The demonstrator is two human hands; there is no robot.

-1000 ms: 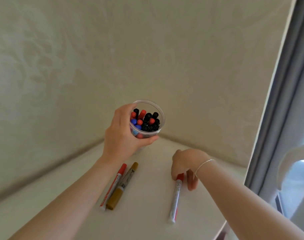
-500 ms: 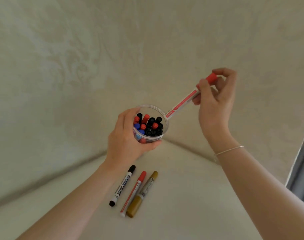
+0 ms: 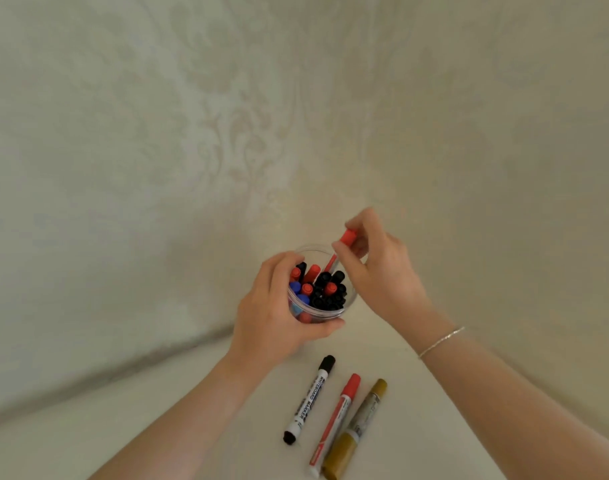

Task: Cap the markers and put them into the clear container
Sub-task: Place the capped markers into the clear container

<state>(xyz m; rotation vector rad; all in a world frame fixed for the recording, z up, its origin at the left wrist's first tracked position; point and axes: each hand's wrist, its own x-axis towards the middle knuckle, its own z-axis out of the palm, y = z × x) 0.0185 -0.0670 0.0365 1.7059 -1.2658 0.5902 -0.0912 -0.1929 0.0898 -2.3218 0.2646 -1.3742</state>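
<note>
My left hand (image 3: 273, 317) grips the clear container (image 3: 313, 251), lifted above the table and packed with several capped red, black and blue markers. My right hand (image 3: 379, 271) pinches the red cap end of a red marker (image 3: 346, 237), whose white body slants down into the container's far side. On the table below lie three capped markers side by side: a black whiteboard marker (image 3: 311, 398), a red marker (image 3: 336, 422) and a gold marker (image 3: 358, 427).
The pale table (image 3: 192, 427) sits in a corner formed by cream patterned walls (image 3: 227, 133). A thin bracelet (image 3: 441, 341) circles my right wrist. Bare table surface lies left of the three markers.
My right hand picked the red marker off the table, raised it, then brought it down so its lower end now enters the container. The view shifted, bringing the black marker into sight.
</note>
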